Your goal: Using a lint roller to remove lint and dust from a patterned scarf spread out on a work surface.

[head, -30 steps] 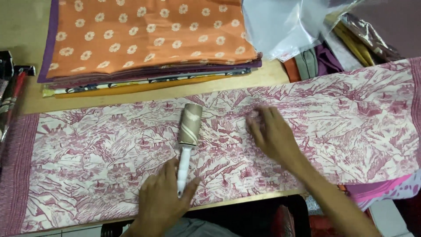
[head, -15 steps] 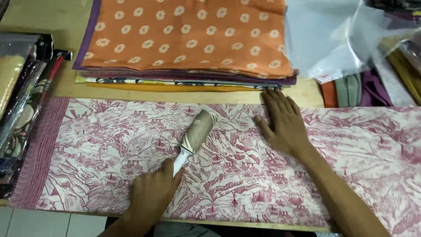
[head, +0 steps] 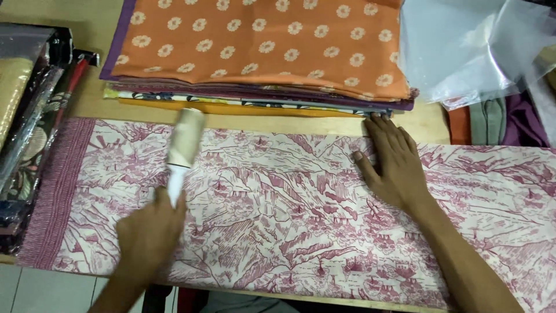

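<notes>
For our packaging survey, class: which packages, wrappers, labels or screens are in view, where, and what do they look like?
Clear plastic bags: top right, crumpled, see-through.
Plastic-wrapped fabric packs: left edge, flat, glossy, with yellow and dark patterned cloth inside.
No labels, signs or screens show.

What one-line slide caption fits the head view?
Left hand runs a lint roller over pink-printed cloth while right hand presses it flat.
</notes>
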